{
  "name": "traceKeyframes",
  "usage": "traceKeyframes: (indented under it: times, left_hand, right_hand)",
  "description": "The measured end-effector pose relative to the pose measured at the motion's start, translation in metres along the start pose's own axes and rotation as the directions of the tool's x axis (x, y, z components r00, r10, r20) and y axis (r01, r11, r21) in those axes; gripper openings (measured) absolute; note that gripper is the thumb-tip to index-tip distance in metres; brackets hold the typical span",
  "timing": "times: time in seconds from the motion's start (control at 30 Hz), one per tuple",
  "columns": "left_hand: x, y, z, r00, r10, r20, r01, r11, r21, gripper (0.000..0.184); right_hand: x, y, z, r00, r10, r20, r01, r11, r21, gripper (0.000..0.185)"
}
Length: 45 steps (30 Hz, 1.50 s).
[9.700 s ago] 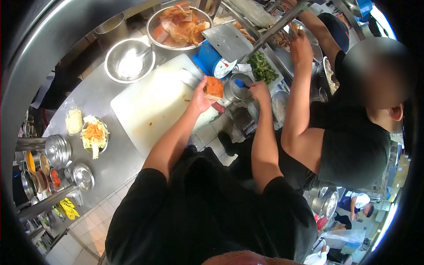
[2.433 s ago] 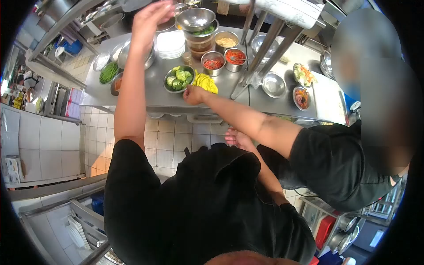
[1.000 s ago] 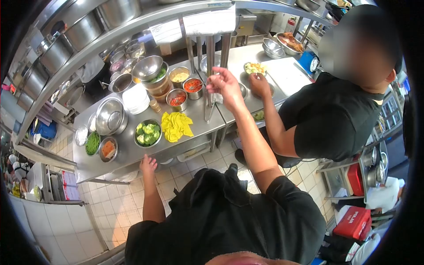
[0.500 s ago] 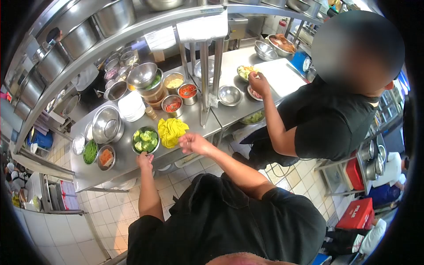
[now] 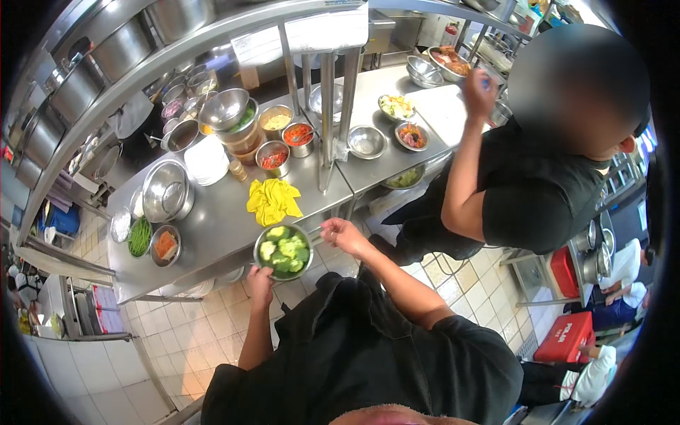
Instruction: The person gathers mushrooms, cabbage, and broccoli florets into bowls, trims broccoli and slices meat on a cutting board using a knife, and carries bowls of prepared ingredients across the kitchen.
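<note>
A metal bowl of broccoli [image 5: 285, 249] is off the table in front of the table's edge, its rim gripped on the left by my left hand [image 5: 260, 280]. Close to the right side of that bowl is my right hand [image 5: 343, 234], fingers curled with the tips near each other; whatever they may hold is too small to make out. Just beyond the bowl, a crumpled yellow cloth [image 5: 273, 202] lies on the steel table [image 5: 219, 227].
A co-worker [image 5: 524, 177] stands at the right, one hand raised. On the table are a bowl of orange pieces [image 5: 166, 245], green beans [image 5: 139, 237], white plates [image 5: 207, 161], red-filled containers [image 5: 273, 159] and a bare metal bowl [image 5: 367, 142]. Steel posts [image 5: 327, 120] rise near the middle.
The broccoli bowl has come off the table toward me and to the right in my left hand. My right hand has shifted right, beside it. The co-worker's hand has risen from the vegetable bowl.
</note>
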<state>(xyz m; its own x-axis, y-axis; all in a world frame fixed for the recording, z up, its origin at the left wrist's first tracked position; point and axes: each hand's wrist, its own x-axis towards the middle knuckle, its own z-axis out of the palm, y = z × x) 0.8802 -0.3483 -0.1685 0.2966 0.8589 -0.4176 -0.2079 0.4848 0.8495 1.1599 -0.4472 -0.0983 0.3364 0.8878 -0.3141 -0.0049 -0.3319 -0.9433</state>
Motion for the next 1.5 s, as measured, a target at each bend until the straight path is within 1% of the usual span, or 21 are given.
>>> traceKeyframes:
  times: [0.03,0.07,0.13,0.17,0.27,0.33,0.37,0.5,0.6,0.73,0.83,0.93,1.07,1.17,1.2,1.27,1.3,1.4,1.43,1.47,1.5]
  left_hand:
    - [-0.004,0.006,0.014,0.999,-0.02,0.042,0.018,0.999,0.042,0.019]
    - [-0.006,0.013,0.029,0.994,-0.053,0.091,0.043,0.993,0.108,0.019]
    - [-0.01,0.022,0.064,0.982,-0.069,0.177,0.039,0.985,0.168,0.017]
    - [-0.007,0.021,0.075,0.968,-0.09,0.234,0.043,0.979,0.201,0.017]
    - [-0.001,0.013,0.1,0.91,-0.167,0.378,0.071,0.964,0.255,0.016]
    - [-0.003,0.012,0.114,0.86,-0.226,0.457,0.075,0.943,0.325,0.019]
    - [-0.005,0.01,0.122,0.835,-0.223,0.503,0.061,0.946,0.319,0.015]
    - [-0.007,-0.009,0.14,0.825,-0.283,0.489,0.061,0.905,0.421,0.005]
    - [-0.017,-0.015,0.149,0.823,-0.3,0.482,0.118,0.921,0.372,0.005]
    - [-0.041,-0.01,0.163,0.835,-0.319,0.449,0.148,0.915,0.376,0.005]
    - [-0.054,-0.024,0.176,0.83,-0.324,0.454,0.172,0.923,0.344,0.009]
    - [-0.064,-0.054,0.191,0.813,-0.354,0.462,0.18,0.908,0.379,0.015]
    - [-0.084,-0.093,0.214,0.738,-0.444,0.508,0.161,0.847,0.507,0.018]
    - [-0.099,-0.124,0.229,0.688,-0.483,0.541,0.151,0.825,0.544,0.027]
    - [-0.104,-0.132,0.233,0.7,-0.493,0.517,0.134,0.802,0.582,0.029]
    - [-0.122,-0.135,0.243,0.725,-0.51,0.463,0.105,0.746,0.658,0.033]
    - [-0.118,-0.154,0.238,0.713,-0.515,0.476,0.088,0.739,0.668,0.037]
    - [-0.122,-0.173,0.23,0.761,-0.499,0.416,0.06,0.692,0.72,0.033]
    - [-0.12,-0.179,0.224,0.783,-0.471,0.406,0.03,0.681,0.732,0.031]
    - [-0.116,-0.189,0.214,0.802,-0.444,0.399,0.0,0.669,0.744,0.029]
    - [-0.11,-0.197,0.206,0.819,-0.412,0.398,-0.035,0.658,0.752,0.027]
  right_hand:
    - [0.0,0.009,0.001,0.998,-0.047,-0.034,0.044,0.995,-0.089,0.043]
    - [-0.005,0.012,0.001,1.0,0.017,-0.02,-0.018,0.997,-0.069,0.045]
    - [-0.019,0.01,-0.006,0.99,0.14,0.009,-0.139,0.99,-0.032,0.05]
    - [-0.029,0.002,-0.012,0.979,0.157,0.133,-0.168,0.983,0.077,0.05]
    - [-0.044,0.025,-0.041,0.95,0.252,0.183,-0.303,0.886,0.351,0.047]
    - [-0.059,0.031,-0.056,0.955,0.252,0.157,-0.296,0.854,0.427,0.049]
    - [-0.067,0.033,-0.061,0.957,0.253,0.144,-0.291,0.837,0.464,0.05]
    - [-0.091,0.045,-0.072,0.957,0.285,0.048,-0.27,0.822,0.501,0.048]
    - [-0.099,0.051,-0.079,0.947,0.318,0.039,-0.293,0.809,0.51,0.048]
    - [-0.109,0.056,-0.092,0.956,0.289,0.041,-0.271,0.824,0.497,0.047]
    - [-0.124,0.061,-0.108,0.952,0.305,0.038,-0.284,0.828,0.484,0.048]
    - [-0.148,0.065,-0.129,0.948,0.319,0.012,-0.286,0.831,0.477,0.048]
    - [-0.187,0.096,-0.162,0.931,0.363,-0.046,-0.298,0.825,0.48,0.045]
    - [-0.215,0.137,-0.188,0.921,0.381,-0.085,-0.297,0.825,0.481,0.042]
    - [-0.223,0.149,-0.197,0.914,0.392,-0.105,-0.301,0.827,0.474,0.041]
    - [-0.244,0.154,-0.211,0.887,0.446,-0.124,-0.371,0.845,0.384,0.04]
    - [-0.255,0.176,-0.22,0.879,0.461,-0.118,-0.378,0.827,0.416,0.04]
    - [-0.286,0.208,-0.244,0.844,0.522,-0.121,-0.389,0.753,0.531,0.04]
    - [-0.296,0.214,-0.247,0.826,0.55,-0.127,-0.391,0.719,0.574,0.041]
    - [-0.307,0.216,-0.248,0.804,0.565,-0.184,-0.37,0.719,0.589,0.041]
    - [-0.317,0.237,-0.256,0.799,0.573,-0.18,-0.365,0.702,0.612,0.04]
